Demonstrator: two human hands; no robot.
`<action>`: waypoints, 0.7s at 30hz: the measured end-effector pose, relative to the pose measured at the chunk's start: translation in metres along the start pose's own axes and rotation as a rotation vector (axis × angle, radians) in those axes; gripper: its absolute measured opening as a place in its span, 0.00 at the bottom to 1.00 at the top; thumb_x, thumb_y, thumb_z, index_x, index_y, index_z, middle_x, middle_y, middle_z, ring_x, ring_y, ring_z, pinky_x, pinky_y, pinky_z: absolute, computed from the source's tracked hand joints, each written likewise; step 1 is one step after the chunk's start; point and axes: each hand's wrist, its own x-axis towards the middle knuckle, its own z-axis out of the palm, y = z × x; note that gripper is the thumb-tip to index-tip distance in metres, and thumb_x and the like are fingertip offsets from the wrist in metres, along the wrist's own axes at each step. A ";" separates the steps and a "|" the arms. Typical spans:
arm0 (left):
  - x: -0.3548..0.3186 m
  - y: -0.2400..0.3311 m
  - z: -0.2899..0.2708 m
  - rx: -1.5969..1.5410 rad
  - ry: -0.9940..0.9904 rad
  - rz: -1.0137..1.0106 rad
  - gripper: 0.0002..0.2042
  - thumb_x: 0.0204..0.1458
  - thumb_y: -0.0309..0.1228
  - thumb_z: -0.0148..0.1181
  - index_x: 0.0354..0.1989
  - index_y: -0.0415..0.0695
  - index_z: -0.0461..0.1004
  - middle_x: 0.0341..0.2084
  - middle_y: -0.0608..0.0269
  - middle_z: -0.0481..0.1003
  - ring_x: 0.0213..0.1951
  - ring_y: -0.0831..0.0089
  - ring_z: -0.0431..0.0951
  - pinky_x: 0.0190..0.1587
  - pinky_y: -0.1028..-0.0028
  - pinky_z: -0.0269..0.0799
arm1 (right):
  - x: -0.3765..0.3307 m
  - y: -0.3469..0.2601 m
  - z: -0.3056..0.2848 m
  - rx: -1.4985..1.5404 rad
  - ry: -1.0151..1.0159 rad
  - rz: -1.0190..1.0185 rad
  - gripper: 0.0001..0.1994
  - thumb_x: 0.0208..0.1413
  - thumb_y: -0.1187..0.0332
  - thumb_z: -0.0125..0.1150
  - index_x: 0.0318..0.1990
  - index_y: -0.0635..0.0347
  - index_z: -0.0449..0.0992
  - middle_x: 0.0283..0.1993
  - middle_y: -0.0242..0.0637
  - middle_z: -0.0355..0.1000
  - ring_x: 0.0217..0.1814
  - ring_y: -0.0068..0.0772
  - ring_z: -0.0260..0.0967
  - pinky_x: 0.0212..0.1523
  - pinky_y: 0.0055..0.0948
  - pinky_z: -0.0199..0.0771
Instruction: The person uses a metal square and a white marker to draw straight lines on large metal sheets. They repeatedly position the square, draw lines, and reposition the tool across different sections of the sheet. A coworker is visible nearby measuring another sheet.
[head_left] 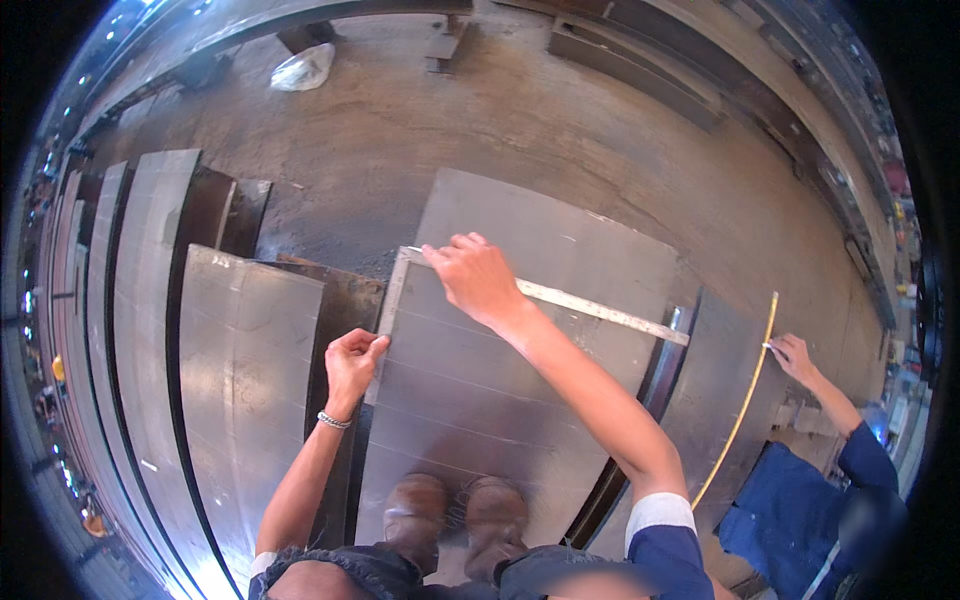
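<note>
A steel plate [480, 370] with thin chalk lines lies below me, and my boots stand on its near part. A pale L-shaped metal square [610, 314] rests on it, its corner near the plate's far left. My left hand [352, 365], with a bracelet at its wrist, is closed at the plate's left edge, fingers pressed to the square's short leg. Across the square's corner reaches my right hand [472, 278], pinching a small white stick [416, 249] that looks like chalk. Its palm hides part of the long leg.
Long steel beams [150, 270] lie in rows at left, with dark gaps between them. At right, a co-worker's hand [793, 358] holds a yellow tape measure [750, 390] along another plate. Beyond lie a clear plastic bag [303, 68] and more beams [635, 70] on the dusty floor.
</note>
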 end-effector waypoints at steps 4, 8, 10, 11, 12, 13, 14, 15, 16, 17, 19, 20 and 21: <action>0.002 -0.005 0.004 0.014 -0.005 0.033 0.10 0.53 0.30 0.69 0.28 0.35 0.80 0.18 0.71 0.76 0.23 0.87 0.69 0.25 0.80 0.64 | -0.020 0.009 -0.024 -0.076 -0.128 0.029 0.20 0.43 0.72 0.68 0.47 0.64 0.79 0.34 0.40 0.79 0.47 0.40 0.75 0.51 0.39 0.75; 0.005 -0.011 0.003 0.028 0.022 0.029 0.11 0.51 0.32 0.71 0.28 0.36 0.80 0.17 0.68 0.76 0.21 0.85 0.71 0.24 0.78 0.64 | -0.083 0.048 -0.068 -0.136 -0.260 0.047 0.22 0.45 0.75 0.63 0.52 0.58 0.78 0.36 0.35 0.79 0.45 0.37 0.73 0.49 0.36 0.74; 0.004 -0.013 0.000 0.034 0.030 0.037 0.11 0.52 0.33 0.71 0.28 0.36 0.81 0.17 0.67 0.77 0.21 0.84 0.71 0.24 0.78 0.65 | -0.116 0.062 -0.096 -0.186 -0.296 0.068 0.23 0.45 0.76 0.63 0.53 0.56 0.78 0.38 0.34 0.80 0.46 0.37 0.73 0.49 0.35 0.74; 0.005 -0.010 0.003 0.034 0.026 0.050 0.11 0.52 0.33 0.71 0.28 0.36 0.81 0.17 0.66 0.77 0.21 0.84 0.71 0.24 0.78 0.65 | -0.137 0.071 -0.113 -0.222 -0.342 0.102 0.23 0.44 0.75 0.64 0.53 0.56 0.78 0.37 0.34 0.79 0.46 0.37 0.73 0.50 0.36 0.74; 0.005 -0.009 0.004 0.037 0.025 0.061 0.11 0.52 0.33 0.71 0.28 0.36 0.81 0.17 0.66 0.77 0.21 0.84 0.71 0.24 0.78 0.65 | -0.158 0.077 -0.127 -0.253 -0.386 0.134 0.23 0.44 0.74 0.65 0.53 0.56 0.78 0.37 0.35 0.79 0.47 0.38 0.73 0.52 0.37 0.74; 0.007 -0.012 0.004 0.068 0.033 0.076 0.12 0.52 0.34 0.70 0.28 0.35 0.80 0.17 0.67 0.77 0.21 0.84 0.71 0.24 0.77 0.65 | -0.176 0.084 -0.140 -0.280 -0.427 0.167 0.23 0.44 0.74 0.66 0.53 0.56 0.78 0.36 0.35 0.79 0.47 0.38 0.73 0.53 0.38 0.74; 0.007 -0.017 0.005 0.046 0.043 0.080 0.12 0.52 0.34 0.70 0.28 0.36 0.80 0.17 0.66 0.77 0.21 0.84 0.72 0.24 0.77 0.65 | -0.193 0.091 -0.150 -0.300 -0.442 0.176 0.23 0.45 0.74 0.65 0.53 0.56 0.78 0.36 0.35 0.79 0.47 0.38 0.73 0.52 0.38 0.74; 0.007 -0.020 0.002 0.060 0.047 0.080 0.12 0.52 0.34 0.70 0.27 0.36 0.80 0.17 0.66 0.77 0.21 0.84 0.72 0.24 0.77 0.65 | -0.210 0.099 -0.159 -0.319 -0.456 0.184 0.22 0.46 0.74 0.64 0.53 0.55 0.78 0.36 0.35 0.78 0.47 0.37 0.73 0.52 0.38 0.74; 0.008 -0.019 0.003 0.065 0.042 0.085 0.12 0.52 0.34 0.70 0.27 0.36 0.80 0.17 0.66 0.77 0.21 0.84 0.72 0.24 0.77 0.65 | -0.228 0.106 -0.171 -0.348 -0.474 0.201 0.22 0.47 0.74 0.63 0.53 0.55 0.79 0.36 0.34 0.78 0.47 0.37 0.73 0.51 0.37 0.74; 0.009 -0.019 0.003 0.077 0.050 0.108 0.12 0.52 0.34 0.70 0.27 0.36 0.80 0.17 0.66 0.77 0.21 0.84 0.71 0.24 0.77 0.65 | -0.242 0.114 -0.179 -0.367 -0.479 0.219 0.19 0.49 0.75 0.59 0.51 0.54 0.80 0.35 0.35 0.78 0.47 0.37 0.73 0.50 0.36 0.75; 0.006 -0.011 0.004 0.077 0.031 0.101 0.12 0.52 0.33 0.70 0.27 0.35 0.80 0.16 0.66 0.76 0.21 0.85 0.70 0.24 0.78 0.64 | -0.263 0.127 -0.198 -0.476 -0.619 0.232 0.17 0.49 0.74 0.59 0.48 0.54 0.80 0.35 0.35 0.78 0.46 0.37 0.74 0.49 0.37 0.75; 0.004 -0.004 0.002 0.096 0.026 0.090 0.12 0.53 0.33 0.69 0.27 0.35 0.80 0.16 0.67 0.76 0.20 0.85 0.70 0.24 0.78 0.64 | -0.271 0.132 -0.206 -0.525 -0.685 0.237 0.16 0.49 0.74 0.59 0.47 0.54 0.80 0.34 0.36 0.77 0.46 0.38 0.74 0.48 0.37 0.75; 0.003 -0.005 0.004 0.079 0.016 0.085 0.12 0.53 0.33 0.70 0.27 0.36 0.80 0.16 0.67 0.76 0.21 0.85 0.69 0.24 0.78 0.63 | -0.290 0.143 -0.207 -0.538 -0.675 0.257 0.13 0.49 0.74 0.60 0.43 0.55 0.81 0.35 0.37 0.77 0.45 0.39 0.74 0.48 0.39 0.75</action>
